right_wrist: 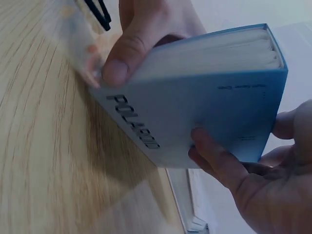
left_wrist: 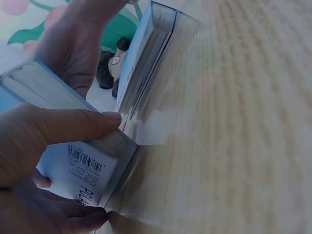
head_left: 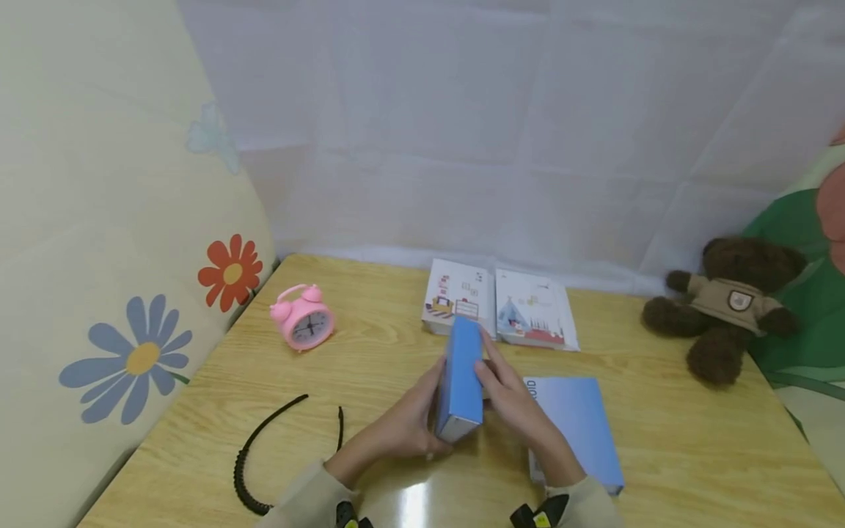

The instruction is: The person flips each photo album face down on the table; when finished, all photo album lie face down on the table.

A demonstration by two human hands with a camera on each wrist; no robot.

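Observation:
Both hands hold a thick blue photo album point(head_left: 463, 378) marked POLAROID, spine up and tilted above the front middle of the table. My left hand point(head_left: 411, 419) grips its near left end, thumb over the page edge in the left wrist view. On the other side, my right hand point(head_left: 518, 403) holds the far end, thumb against the lettered cover point(right_wrist: 170, 112) in the right wrist view. A second blue album point(head_left: 581, 429) lies flat on the table, partly behind the right forearm.
Two white illustrated books point(head_left: 455, 293) point(head_left: 536, 308) lie side by side at the back. A pink alarm clock point(head_left: 309, 326) stands back left, with a black headband point(head_left: 241, 469) in front. A brown teddy bear point(head_left: 733, 308) sits at the right by the wall cloth.

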